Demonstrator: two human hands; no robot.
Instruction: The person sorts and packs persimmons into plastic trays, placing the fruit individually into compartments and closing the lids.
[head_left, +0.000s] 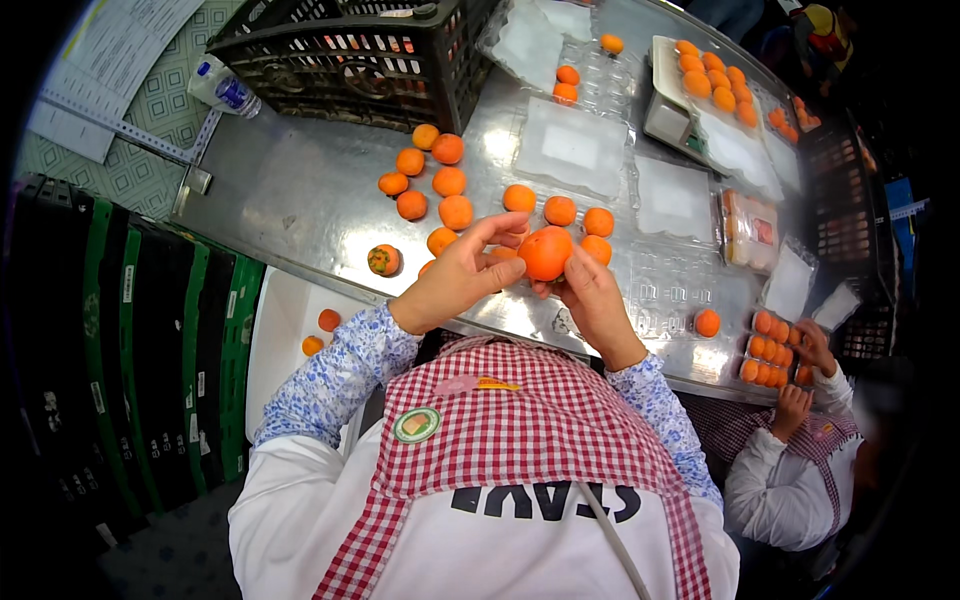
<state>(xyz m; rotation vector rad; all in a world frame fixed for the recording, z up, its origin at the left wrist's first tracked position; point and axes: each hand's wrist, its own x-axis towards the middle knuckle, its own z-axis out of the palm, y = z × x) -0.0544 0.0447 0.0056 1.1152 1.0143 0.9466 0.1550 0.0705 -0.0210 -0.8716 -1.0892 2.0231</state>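
Between my hands, above the near edge of a metal table (315, 217), is a large orange persimmon (545, 254). My right hand (598, 296) grips it from the right and below. My left hand (480, 259) curves beside its left side with the fingers apart; the thumb tip is very near the fruit, and whether it touches I cannot tell. Several loose persimmons (455, 212) lie on the metal beyond and left of my hands. One persimmon (383, 259) shows its green calyx at the left. The underside of the held fruit is mostly hidden by my right fingers.
A black plastic crate (360, 67) stands at the back left. Clear plastic trays with white liners (572, 142) lie beyond my hands; a scale (667, 120) carries a persimmon pack. A co-worker's hands (814, 346) touch a filled tray at right. Green-edged crates (199, 360) stand left.
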